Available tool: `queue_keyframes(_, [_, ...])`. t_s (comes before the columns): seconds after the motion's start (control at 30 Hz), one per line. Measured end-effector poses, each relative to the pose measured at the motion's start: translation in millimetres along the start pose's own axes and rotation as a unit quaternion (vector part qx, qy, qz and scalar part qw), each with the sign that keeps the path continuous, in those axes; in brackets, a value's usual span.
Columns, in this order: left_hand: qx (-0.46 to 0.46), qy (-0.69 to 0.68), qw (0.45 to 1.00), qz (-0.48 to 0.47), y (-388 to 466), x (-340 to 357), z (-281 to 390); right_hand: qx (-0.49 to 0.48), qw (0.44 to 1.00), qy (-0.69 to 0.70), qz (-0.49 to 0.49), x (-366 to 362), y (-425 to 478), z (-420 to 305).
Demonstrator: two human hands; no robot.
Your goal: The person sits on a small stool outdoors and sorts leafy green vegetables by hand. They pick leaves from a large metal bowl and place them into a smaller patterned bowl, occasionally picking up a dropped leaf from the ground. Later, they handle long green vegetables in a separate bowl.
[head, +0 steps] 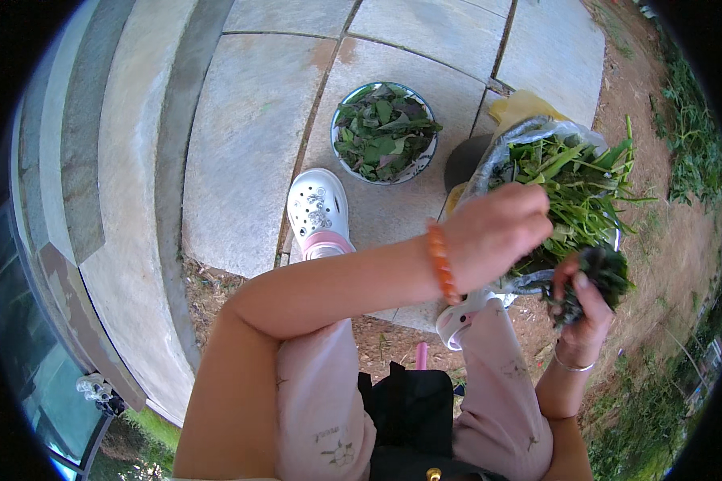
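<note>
My left hand (502, 225), with an orange bracelet at its wrist, reaches across to the right. Its fingers are curled and blurred, and whether something is pinched in them is hidden. Beneath it stands a bin lined with a plastic bag (487, 162), heaped with green stems and leaves (571, 192). My right hand (589, 306) grips a bunch of dark green leaves (607, 276) at the bin's near right edge. Beyond my white clog (317, 201), a patterned bowl (422, 167) holds loose picked leaves (385, 132).
Pale stone slabs (246, 150) pave the ground ahead, with concrete steps (132, 180) along the left. Bare soil (662, 252) and green plants (695, 144) lie to the right. A second white clog (454, 324) is beside the bin, below my left wrist.
</note>
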State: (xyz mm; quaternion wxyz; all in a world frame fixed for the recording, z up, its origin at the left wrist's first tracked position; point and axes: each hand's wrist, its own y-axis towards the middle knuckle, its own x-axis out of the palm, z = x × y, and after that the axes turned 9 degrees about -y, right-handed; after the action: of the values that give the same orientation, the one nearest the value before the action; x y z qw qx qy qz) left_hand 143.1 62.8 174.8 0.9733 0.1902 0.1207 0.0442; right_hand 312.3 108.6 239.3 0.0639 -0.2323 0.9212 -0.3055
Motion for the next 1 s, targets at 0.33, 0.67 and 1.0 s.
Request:
queue_keyframes(0.33, [-0.223,0.296,0.912,0.176,-67.2,-48.1,-95.9,0.007,0.999,0.036,-0.012,-0.6,-2.1,3.3])
queue_keyframes(0.67, [-0.28,0.36,0.876,0.155,-143.3,-61.3,-132.0,-0.007,0.999,0.036,-0.026,-1.0,-0.2,7.6])
queue_keyframes(1.0, [-0.494,0.361,0.789,0.05,-153.2,-95.6,-148.4,0.006,0.998,0.056,-0.039,7.6,4.9,7.2])
